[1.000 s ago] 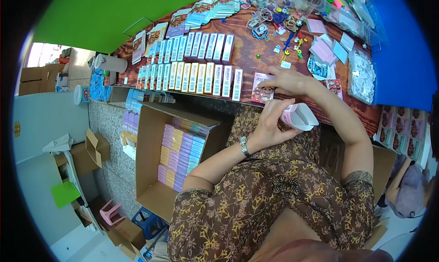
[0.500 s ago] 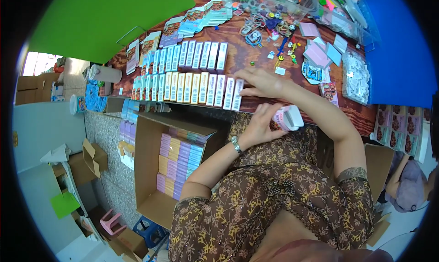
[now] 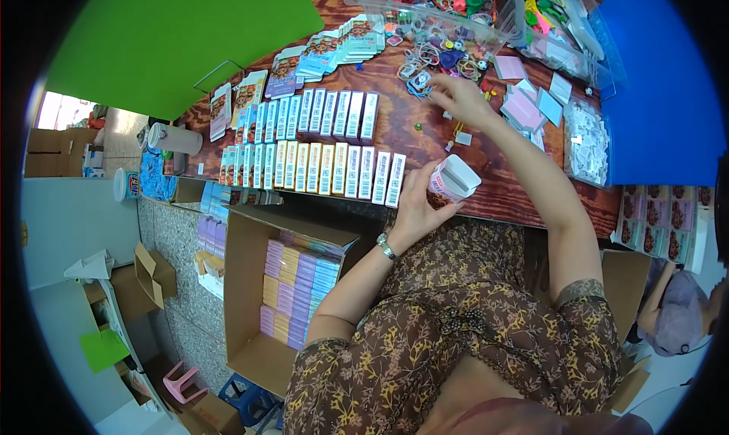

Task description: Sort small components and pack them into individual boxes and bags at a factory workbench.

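My left hand, with a watch on its wrist, is closed around a small pink-and-white carton at the table's front edge. The carton's top is open and its white inside shows. Over the middle of the table my right hand reaches out, fingers apart. It is beside a loose pile of small coloured trinkets, and I see nothing held in it. Left of the carton, narrow boxes stand upright in two rows, with white, yellow, purple and teal sides.
Flat cartons lie fanned out behind the rows. Clear bins of trinkets stand at the back. Pink and blue cards and a tub of white pieces lie right. A large cardboard box of packed boxes stands below the table.
My right hand has left the end of the front row and moved back toward the trinkets. My left hand has raised the carton over the table edge and turned its opening upward.
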{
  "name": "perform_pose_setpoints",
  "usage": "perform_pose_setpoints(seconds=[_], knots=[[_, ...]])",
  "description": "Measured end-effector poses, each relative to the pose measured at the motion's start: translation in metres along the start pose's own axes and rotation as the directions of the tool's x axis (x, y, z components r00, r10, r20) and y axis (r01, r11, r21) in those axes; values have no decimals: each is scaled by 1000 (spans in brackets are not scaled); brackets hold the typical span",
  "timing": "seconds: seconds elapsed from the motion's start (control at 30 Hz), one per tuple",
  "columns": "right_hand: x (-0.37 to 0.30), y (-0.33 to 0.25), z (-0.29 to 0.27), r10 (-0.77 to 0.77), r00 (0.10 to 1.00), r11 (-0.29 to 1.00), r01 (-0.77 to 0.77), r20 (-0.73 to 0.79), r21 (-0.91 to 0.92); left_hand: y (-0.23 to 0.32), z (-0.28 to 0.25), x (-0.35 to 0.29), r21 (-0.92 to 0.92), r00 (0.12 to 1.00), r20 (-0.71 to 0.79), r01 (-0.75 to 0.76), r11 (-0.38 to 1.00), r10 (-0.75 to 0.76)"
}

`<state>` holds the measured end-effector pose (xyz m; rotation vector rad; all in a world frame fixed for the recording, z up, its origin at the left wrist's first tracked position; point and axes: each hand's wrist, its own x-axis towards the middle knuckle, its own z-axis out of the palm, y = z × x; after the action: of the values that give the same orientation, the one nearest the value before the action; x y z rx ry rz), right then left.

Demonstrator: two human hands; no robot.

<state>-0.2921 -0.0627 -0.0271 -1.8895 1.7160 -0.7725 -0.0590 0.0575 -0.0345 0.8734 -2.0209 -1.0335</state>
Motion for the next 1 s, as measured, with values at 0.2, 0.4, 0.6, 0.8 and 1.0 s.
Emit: perform_pose_setpoints(seconds=[0.2,0.4,0.6,0.8,1.0], knots=[[41,25,26,160,966,982,-176,-205,-63,3,10,8,-31,999,-51,-3,1000,1],[34,29,14,135,974,981,-158,-181,-116,-1,13,8,-48,998,-58,21,999,-24],[7,27,-28,210,978,972,-207,-12,113,-3,16,8,-46,996,-62,69,997,-72],[11,24,-24,208,978,964,-210,27,161,-3,21,7,-59,996,-46,77,995,-79],[43,26,4,82,996,959,-86,-28,-269,0,23,6,-65,993,-114,22,998,-29]])
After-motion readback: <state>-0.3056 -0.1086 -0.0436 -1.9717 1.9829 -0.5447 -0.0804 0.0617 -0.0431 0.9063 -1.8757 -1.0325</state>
